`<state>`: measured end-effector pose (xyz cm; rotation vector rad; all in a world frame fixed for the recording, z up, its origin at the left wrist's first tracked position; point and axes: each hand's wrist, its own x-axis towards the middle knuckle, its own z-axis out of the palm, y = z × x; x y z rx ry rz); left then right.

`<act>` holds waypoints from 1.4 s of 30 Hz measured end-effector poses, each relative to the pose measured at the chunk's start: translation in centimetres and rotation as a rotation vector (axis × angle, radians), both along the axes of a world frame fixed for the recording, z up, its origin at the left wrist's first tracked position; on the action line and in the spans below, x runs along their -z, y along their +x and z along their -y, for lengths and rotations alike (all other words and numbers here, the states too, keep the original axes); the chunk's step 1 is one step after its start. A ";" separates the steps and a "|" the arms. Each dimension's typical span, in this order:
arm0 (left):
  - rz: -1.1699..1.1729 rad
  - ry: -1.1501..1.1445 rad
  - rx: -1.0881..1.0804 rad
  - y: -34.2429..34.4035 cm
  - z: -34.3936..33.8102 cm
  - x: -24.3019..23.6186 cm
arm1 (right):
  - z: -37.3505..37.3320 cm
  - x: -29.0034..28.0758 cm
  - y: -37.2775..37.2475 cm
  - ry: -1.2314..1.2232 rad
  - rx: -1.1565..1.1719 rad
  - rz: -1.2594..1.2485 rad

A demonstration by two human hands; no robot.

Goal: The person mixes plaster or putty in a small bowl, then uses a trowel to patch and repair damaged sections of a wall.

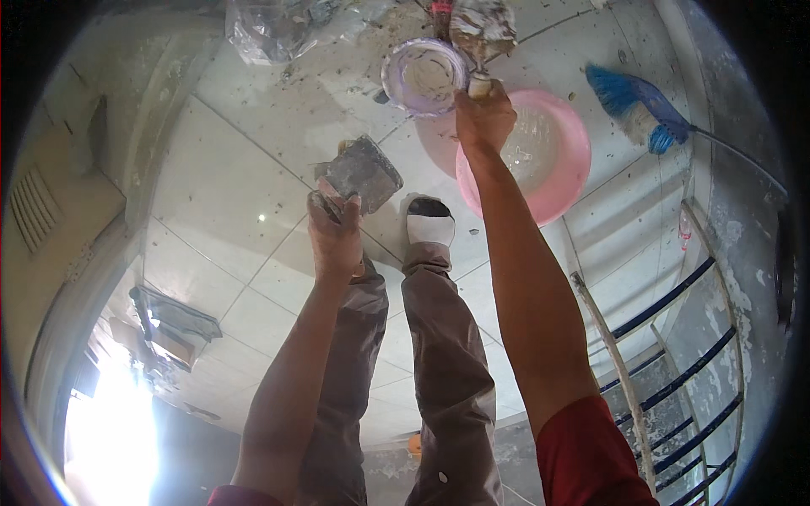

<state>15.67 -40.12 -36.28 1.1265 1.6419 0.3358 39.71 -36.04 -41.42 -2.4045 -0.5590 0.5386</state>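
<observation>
My left hand (pixel 333 232) is closed round the handle of a wide putty knife (pixel 364 175), whose squarish grey blade looks coated with dried filler. Farther off, my right hand (pixel 487 118) grips the pale handle of a smeared putty knife (pixel 483 32); white and brown paste covers its blade. That blade points away from me, just right of a lilac tub (pixel 390 76) with whitish residue inside. Below and right of this hand, a pink basin (pixel 575 160) holds cloudy liquid; my right forearm covers part of its left rim.
Clear plastic bags (pixel 266 34) lie at the far left. A blue broom (pixel 662 110) rests at the far right. A ladder (pixel 620 371) with dark rungs stands by the right wall. Debris dots the tiled floor (pixel 228 169), and folded sheeting (pixel 173 325) lies near the bright opening.
</observation>
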 end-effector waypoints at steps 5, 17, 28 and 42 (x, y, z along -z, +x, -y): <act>-0.024 -0.058 -0.036 0.1 0.8 0.5 | 1.9 1.0 1.0 0.129 0.126 -0.177; -0.114 0.067 0.003 -2.2 -3.0 6.7 | 3.6 0.2 -3.7 -0.088 0.019 -0.145; -0.337 0.184 0.200 -3.6 -8.7 9.6 | 1.7 -0.1 -5.1 -0.034 -0.167 0.106; 0.738 0.166 0.173 -2.0 -15.1 2.5 | -8.4 -5.8 -2.9 0.222 -0.669 -0.129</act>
